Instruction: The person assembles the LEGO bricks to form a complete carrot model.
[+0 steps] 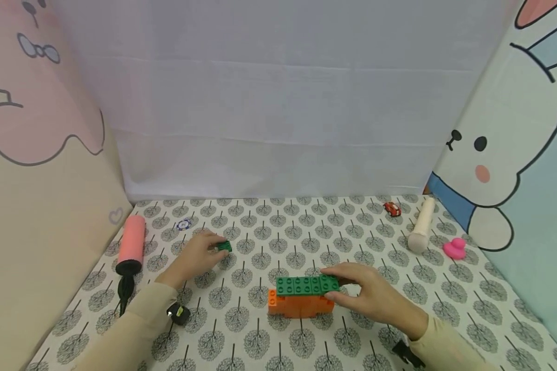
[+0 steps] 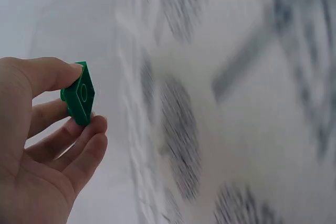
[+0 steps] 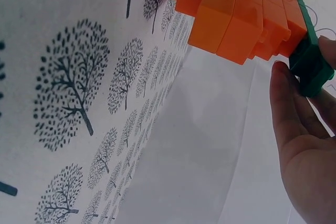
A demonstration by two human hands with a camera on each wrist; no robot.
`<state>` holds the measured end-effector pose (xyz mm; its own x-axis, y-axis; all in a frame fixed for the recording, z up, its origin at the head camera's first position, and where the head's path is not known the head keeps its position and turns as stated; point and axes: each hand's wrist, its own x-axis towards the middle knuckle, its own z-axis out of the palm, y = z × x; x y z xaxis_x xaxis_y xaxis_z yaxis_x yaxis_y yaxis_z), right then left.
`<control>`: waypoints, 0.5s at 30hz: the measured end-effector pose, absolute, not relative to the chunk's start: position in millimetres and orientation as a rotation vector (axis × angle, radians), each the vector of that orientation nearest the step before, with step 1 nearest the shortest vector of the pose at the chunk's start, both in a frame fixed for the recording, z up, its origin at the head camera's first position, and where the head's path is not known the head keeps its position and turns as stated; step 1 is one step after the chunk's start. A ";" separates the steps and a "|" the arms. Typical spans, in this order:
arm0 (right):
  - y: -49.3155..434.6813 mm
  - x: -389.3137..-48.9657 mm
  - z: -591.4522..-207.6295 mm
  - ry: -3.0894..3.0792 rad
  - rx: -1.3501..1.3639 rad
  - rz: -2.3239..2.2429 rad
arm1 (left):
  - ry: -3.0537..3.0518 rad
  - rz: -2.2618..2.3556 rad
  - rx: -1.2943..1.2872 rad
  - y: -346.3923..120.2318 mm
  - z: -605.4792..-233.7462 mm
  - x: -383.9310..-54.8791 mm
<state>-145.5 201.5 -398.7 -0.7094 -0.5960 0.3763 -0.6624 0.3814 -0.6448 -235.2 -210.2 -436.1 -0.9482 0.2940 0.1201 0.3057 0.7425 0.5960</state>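
My left hand [image 1: 196, 259] pinches a small green toy brick [image 2: 82, 97] between thumb and fingers, its hollow underside showing in the left wrist view. Over on the other side, my right hand [image 1: 369, 291] grips the right end of a block structure, with thumb and fingertips on a green brick [image 1: 328, 283]. Green bricks [image 1: 297, 286] line the top of this structure, above stacked orange bricks [image 1: 301, 306]. One orange brick [image 1: 272, 301] juts out at its left end. In the right wrist view the orange bricks [image 3: 226, 17] step outward in layers.
A pink pump-like cylinder [image 1: 132, 239] with a black end lies at the left, near a blue-and-white chip [image 1: 183, 224]. Toward the right are a red toy car [image 1: 392, 208], a cream stick with a rounded end [image 1: 421, 226] and a pink rubber duck [image 1: 455, 249]. Printed cloth walls surround the table.
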 end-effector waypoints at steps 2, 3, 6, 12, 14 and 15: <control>201.3 -145.3 -399.3 -2.539 1.159 1.252 | -2.842 -1.118 -0.560 -199.3 -431.0 -222.5; 201.3 -145.1 -399.6 -2.538 1.159 1.252 | -2.809 -1.166 -0.589 -192.8 -426.8 -214.8; 201.4 -145.1 -401.1 -2.532 1.155 1.262 | -2.718 -1.260 -0.692 -172.6 -410.6 -191.5; 202.1 -145.6 -401.2 -2.518 1.151 1.218 | -2.536 -1.261 -0.937 -141.1 -390.2 -157.9; 201.8 -145.8 -400.8 -2.514 1.154 1.211 | -2.501 -1.245 -0.991 -134.7 -388.7 -151.5; 201.5 -145.8 -400.6 -2.512 1.156 1.210 | -2.489 -1.227 -1.010 -132.2 -388.7 -149.0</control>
<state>-145.8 201.5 -400.6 -0.7001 -0.5858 0.4084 -0.6844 0.3872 -0.6178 -149.0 -132.2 -388.7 -0.7505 0.4935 0.4397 0.6493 0.4261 0.6300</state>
